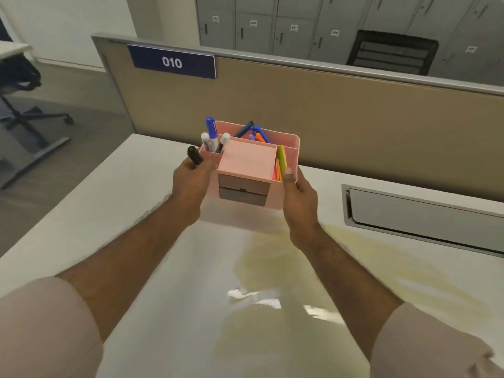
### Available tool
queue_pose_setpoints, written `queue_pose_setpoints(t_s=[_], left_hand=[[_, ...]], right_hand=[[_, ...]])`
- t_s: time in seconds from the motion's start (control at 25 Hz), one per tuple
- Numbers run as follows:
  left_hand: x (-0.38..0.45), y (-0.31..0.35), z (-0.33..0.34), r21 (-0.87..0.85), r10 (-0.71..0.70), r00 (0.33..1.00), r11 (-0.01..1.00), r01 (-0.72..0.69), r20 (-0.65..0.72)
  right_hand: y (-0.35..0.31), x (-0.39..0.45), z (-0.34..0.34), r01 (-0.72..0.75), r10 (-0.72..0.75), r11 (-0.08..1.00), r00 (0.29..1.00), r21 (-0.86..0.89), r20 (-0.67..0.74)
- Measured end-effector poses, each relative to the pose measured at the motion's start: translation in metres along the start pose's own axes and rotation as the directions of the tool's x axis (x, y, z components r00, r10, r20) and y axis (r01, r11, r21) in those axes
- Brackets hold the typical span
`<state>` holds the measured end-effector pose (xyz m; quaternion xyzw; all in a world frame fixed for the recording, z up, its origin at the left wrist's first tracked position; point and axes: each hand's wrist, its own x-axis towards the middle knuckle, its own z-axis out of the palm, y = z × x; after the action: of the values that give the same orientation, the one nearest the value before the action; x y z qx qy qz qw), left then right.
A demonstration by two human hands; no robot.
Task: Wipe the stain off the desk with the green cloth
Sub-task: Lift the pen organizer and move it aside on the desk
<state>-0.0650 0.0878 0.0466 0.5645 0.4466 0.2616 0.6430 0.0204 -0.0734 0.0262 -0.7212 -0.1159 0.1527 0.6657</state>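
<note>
A pale yellowish stain (283, 257) spreads over the white desk (114, 214), from below the organiser toward the right and front. A pink desk organiser (245, 162) full of markers, pens and coloured sticky notes is held between both hands above the desk's back part. My left hand (191, 181) grips its left side and also pinches a black marker (195, 156). My right hand (298, 195) grips its right side, thumb by the sticky notes. No green cloth is in view.
A beige partition (354, 118) with a blue "010" label (172, 62) runs behind the desk. A grey cable flap (425, 214) is set into the desk at right. An office chair (24, 85) stands on the floor to the left. Grey lockers (272, 25) line the back.
</note>
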Motion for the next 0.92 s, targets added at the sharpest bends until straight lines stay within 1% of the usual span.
queue_pose_setpoints(t_s=[0.16, 0.28, 0.4, 0.56, 0.68, 0.92], left_hand=[[0.007, 0.001, -0.064, -0.007, -0.065, 0.992, 0.998, 0.065, -0.109], [0.009, -0.007, -0.111, 0.025, -0.083, 0.985, 0.996, 0.088, -0.148], [0.009, -0.014, -0.147, 0.035, -0.069, 0.990, 0.997, 0.074, -0.122], [0.012, -0.025, -0.178, -0.001, -0.110, 0.987, 0.994, 0.110, -0.116], [0.019, -0.035, -0.189, -0.020, -0.142, 0.984, 0.990, 0.141, -0.111], [0.021, -0.049, -0.196, -0.050, -0.117, 0.993, 0.992, 0.117, -0.001]], right_hand=[[0.006, -0.028, 0.060, 0.025, -0.023, 1.000, 0.996, -0.016, 0.081], [0.016, -0.051, 0.099, -0.011, 0.015, 0.999, 0.992, -0.030, 0.127], [0.024, -0.071, 0.128, -0.059, 0.070, 0.995, 0.987, -0.079, 0.146], [0.029, -0.092, 0.151, -0.083, 0.098, 0.991, 0.984, -0.105, 0.147], [0.035, -0.099, 0.156, -0.086, 0.101, 0.990, 0.985, -0.109, 0.141], [0.041, -0.112, 0.156, -0.084, 0.098, 0.988, 0.989, -0.126, 0.108]])
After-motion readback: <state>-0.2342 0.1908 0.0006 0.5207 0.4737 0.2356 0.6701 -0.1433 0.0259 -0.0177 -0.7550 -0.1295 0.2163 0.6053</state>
